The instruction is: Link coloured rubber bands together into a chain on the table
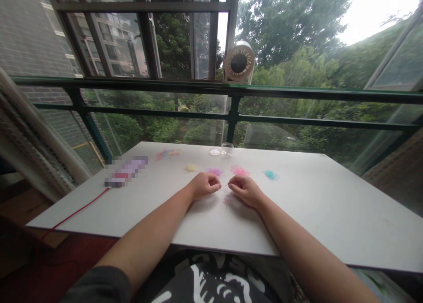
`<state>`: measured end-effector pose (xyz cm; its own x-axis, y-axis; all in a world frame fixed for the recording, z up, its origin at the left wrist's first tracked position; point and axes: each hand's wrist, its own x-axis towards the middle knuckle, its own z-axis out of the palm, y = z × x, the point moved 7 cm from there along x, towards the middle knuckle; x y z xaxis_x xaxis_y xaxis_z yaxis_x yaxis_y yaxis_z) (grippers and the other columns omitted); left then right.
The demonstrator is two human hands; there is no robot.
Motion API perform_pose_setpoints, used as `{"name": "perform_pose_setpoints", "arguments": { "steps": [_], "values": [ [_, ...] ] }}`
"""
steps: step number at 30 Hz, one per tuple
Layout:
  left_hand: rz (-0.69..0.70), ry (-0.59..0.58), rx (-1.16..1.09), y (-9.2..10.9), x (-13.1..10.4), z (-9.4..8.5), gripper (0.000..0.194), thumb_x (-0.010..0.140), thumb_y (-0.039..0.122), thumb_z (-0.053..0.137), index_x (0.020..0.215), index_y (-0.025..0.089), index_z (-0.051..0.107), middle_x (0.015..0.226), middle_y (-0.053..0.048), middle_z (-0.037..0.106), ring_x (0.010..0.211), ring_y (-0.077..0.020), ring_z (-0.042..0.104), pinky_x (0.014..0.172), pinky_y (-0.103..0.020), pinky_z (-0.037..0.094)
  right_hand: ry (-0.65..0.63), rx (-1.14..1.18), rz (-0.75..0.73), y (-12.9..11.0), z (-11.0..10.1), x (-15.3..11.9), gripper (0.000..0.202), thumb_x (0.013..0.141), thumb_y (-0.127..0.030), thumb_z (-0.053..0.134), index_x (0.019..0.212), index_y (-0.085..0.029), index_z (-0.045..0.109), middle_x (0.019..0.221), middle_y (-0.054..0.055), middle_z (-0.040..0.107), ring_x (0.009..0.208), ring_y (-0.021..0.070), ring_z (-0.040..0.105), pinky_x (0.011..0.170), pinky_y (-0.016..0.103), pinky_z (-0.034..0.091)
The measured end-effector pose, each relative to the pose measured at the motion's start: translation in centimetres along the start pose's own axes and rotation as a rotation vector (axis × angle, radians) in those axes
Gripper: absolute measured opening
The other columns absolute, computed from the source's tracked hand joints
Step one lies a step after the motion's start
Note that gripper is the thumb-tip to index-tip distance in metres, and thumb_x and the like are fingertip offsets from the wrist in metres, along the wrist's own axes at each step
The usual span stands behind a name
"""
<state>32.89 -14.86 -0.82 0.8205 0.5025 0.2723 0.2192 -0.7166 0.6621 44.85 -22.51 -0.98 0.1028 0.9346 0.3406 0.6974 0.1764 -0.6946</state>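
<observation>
Close together over the middle of the white table [307,206], both my hands are closed in a pinch. A thin elastic band [224,185] runs taut between the fingertips of my left hand [203,186] and my right hand [246,190]. Just beyond the hands lie a purple heap of small elastic bands [215,171] and a pink heap [239,170]. A yellow heap [190,167] is farther left, and a turquoise heap [271,175] lies to the right. Below the fingers rests a small pale pinkish cluster [227,200], too blurred to make out singly.
At the back stand a transparent round container [227,149] and its lid [214,151]. A multicoloured heap of bands [168,153] lies back left. Nearer the left edge is a blurred-out purple device [127,171] with a red cable [81,209]. A fan [239,62] sits above the railing [158,87].
</observation>
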Motion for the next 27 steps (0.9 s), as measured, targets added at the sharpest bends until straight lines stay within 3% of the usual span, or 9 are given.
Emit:
{"name": "perform_pose_setpoints", "arguments": {
  "steps": [17, 20, 23, 27],
  "values": [
    [0.013, -0.016, 0.009, -0.1, 0.0, 0.3, 0.022, 0.071, 0.032, 0.053, 0.073, 0.013, 0.065, 0.065, -0.001, 0.063, 0.056, -0.0084, 0.050, 0.053, -0.018, 0.037, -0.032, 0.001, -0.015, 0.0, 0.8, 0.0, 0.010, 0.070, -0.021, 0.052, 0.069, -0.015, 0.060, 0.054, -0.003, 0.050, 0.049, 0.0079, 0.040, 0.047, 0.019, 0.030],
    [0.013, -0.016, 0.025, -0.3, 0.1, 0.3, 0.022, 0.072, 0.032, 0.051, 0.076, 0.015, 0.065, 0.069, -0.001, 0.065, 0.060, -0.0095, 0.053, 0.057, -0.019, 0.039, 0.080, -0.096, 0.016, 1.1, -1.0, 0.4, 0.012, 0.070, -0.022, 0.050, 0.068, -0.016, 0.060, 0.056, -0.002, 0.054, 0.051, 0.0090, 0.044, 0.049, 0.020, 0.032],
    [-0.016, -0.009, 0.082, -0.6, 0.1, 0.2, 0.021, 0.072, 0.032, 0.052, 0.078, 0.016, 0.065, 0.072, -0.002, 0.065, 0.064, -0.0114, 0.054, 0.060, -0.020, 0.041, 0.255, -0.263, 0.152, 3.6, -4.0, 0.5, 0.015, 0.070, -0.023, 0.049, 0.069, -0.017, 0.063, 0.059, 0.000, 0.058, 0.054, 0.0107, 0.049, 0.053, 0.021, 0.034],
    [-0.054, 0.011, 0.175, -0.6, 0.1, 0.4, 0.022, 0.070, 0.031, 0.053, 0.082, 0.017, 0.065, 0.076, -0.003, 0.064, 0.065, -0.0127, 0.055, 0.060, -0.021, 0.042, 0.314, -0.425, 0.293, 6.3, -6.0, 0.6, 0.017, 0.070, -0.024, 0.049, 0.069, -0.019, 0.065, 0.061, 0.002, 0.061, 0.055, 0.0121, 0.051, 0.052, 0.022, 0.033]
  ]
}}
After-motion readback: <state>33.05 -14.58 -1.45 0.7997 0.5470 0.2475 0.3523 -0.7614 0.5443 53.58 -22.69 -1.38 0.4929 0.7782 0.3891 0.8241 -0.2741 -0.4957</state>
